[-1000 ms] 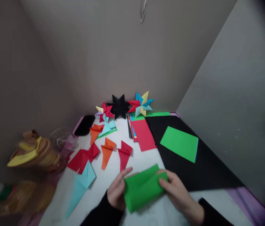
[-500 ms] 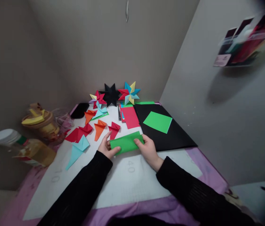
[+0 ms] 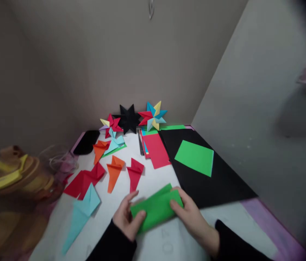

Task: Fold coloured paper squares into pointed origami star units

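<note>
A green sheet of paper [image 3: 156, 210], folded over lengthwise, is held just above the white table cover. My left hand [image 3: 129, 217] grips its left end, thumb on top and fingers behind. At the opposite end my right hand [image 3: 189, 214] pinches the paper between thumb and fingers. The two layers sit slightly apart along the upper edge. Beyond my hands lie folded paper pieces: a crimson one [image 3: 135, 173], an orange one [image 3: 115, 171], red ones [image 3: 83, 181] and a light blue one [image 3: 83, 210].
Green paper [image 3: 196, 157] rests on a black board [image 3: 218, 192] at right. Red sheets [image 3: 156, 150] are stacked behind. Paper stars, one black [image 3: 129, 119] and one multicoloured [image 3: 154, 116], lean on the wall. A phone [image 3: 87, 142] and a brown container [image 3: 30, 177] stand left.
The view has moved closer and lower over the table, so the hands appear lower in it. Both hands keep hold of the green paper, whose layers now show a gap at the top.
</note>
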Demonstrator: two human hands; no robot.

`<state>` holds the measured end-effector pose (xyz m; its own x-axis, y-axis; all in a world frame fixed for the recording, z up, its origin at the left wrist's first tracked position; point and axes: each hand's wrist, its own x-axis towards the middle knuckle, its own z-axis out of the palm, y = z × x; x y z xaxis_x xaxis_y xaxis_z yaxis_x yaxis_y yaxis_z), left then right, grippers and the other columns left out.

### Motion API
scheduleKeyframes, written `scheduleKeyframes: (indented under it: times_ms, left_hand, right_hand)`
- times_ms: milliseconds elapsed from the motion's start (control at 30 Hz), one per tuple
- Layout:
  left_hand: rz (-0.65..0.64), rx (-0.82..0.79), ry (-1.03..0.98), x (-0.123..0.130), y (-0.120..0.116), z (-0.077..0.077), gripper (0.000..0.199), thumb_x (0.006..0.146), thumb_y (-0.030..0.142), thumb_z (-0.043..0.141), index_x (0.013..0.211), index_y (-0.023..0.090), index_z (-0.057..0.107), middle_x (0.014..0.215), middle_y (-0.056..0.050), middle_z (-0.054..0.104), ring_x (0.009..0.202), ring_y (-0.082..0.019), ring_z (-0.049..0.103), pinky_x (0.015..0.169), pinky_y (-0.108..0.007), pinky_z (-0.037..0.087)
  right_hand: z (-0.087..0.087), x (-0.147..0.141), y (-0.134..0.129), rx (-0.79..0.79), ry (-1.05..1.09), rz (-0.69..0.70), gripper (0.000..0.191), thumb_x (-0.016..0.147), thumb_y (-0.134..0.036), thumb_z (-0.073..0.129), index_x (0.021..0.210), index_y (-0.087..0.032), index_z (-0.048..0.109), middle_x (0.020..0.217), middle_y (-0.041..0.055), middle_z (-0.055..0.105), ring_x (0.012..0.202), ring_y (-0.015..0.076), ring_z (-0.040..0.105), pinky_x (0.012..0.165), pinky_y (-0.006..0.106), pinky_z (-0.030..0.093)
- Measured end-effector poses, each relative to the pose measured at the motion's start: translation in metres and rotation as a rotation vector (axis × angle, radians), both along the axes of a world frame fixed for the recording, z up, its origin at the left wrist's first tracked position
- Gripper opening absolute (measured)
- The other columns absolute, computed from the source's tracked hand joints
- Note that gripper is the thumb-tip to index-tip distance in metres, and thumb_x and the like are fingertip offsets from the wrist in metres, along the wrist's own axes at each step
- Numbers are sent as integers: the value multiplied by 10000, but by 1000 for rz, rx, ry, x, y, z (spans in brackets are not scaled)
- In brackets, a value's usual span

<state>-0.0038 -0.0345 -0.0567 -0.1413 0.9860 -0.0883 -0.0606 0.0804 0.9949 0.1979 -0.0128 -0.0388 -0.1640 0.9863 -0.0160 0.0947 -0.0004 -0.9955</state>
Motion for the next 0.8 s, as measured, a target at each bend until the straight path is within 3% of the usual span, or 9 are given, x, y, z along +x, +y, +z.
scheduleKeyframes:
  times_ms: [133, 267, 467, 633, 800]
  left_hand:
    - [54, -41, 57, 1, -7, -6, 523, 694, 438, 652, 1126, 168, 536, 632, 22, 497, 468, -77, 425, 447, -206, 313]
    - [118, -58, 58, 1, -5, 12, 545, 663, 463, 675, 1107, 173, 548, 626, 33, 456, 497, -86, 420, 469, -212, 319]
    - [105, -34, -46, 4, 4, 25, 600, 626, 414, 707, 1127, 166, 490, 600, 47, 512, 499, -93, 464, 485, -199, 348]
    - [70, 20, -2, 8, 4, 28, 603, 602, 371, 714, 1122, 155, 499, 546, 65, 507, 443, -85, 444, 443, -191, 313]
    - [36, 80, 67, 10, 2, 27, 535, 614, 373, 696, 1072, 141, 544, 546, 60, 495, 426, -75, 414, 429, -190, 289]
  right_hand:
    - [-9, 6, -2, -63, -59, 118, 288, 818, -458, 503, 912, -187, 529, 785, 37, 559, 703, 180, 523, 626, 281, 433]
    - [-4, 7, -6, -42, -43, 186, 328, 826, -485, 478, 923, -178, 543, 818, 55, 568, 753, 195, 531, 676, 302, 442]
    - [10, 4, -3, -9, 164, 64, 308, 811, -492, 513, 906, -201, 540, 836, 45, 581, 784, 190, 539, 698, 288, 443]
    - [1, 6, 4, -17, 220, -117, 241, 745, -409, 626, 725, -191, 526, 674, -5, 511, 620, 137, 467, 578, 247, 400]
    - [-4, 7, 7, 57, 187, -181, 290, 711, -385, 661, 629, -189, 464, 589, -40, 414, 546, 105, 371, 508, 225, 321]
